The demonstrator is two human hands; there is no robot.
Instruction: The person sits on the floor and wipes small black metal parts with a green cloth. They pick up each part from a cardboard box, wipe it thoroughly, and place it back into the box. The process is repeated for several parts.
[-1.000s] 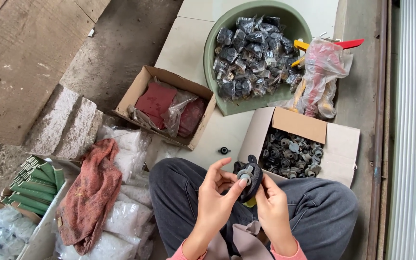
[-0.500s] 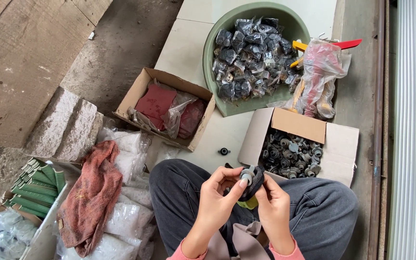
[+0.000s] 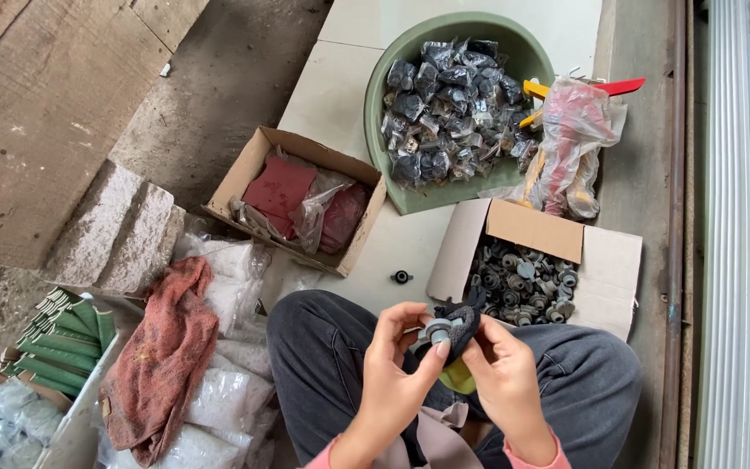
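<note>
While both hands (image 3: 444,360) pinch it, black part (image 3: 460,320) tilts up-right.

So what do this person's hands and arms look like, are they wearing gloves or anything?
No gloves: the left hand and right hand are bare, with no rings or watch visible. Pink sleeve cuffs show at both wrists at the bottom edge of the picture. The arms above are out of view.
</note>
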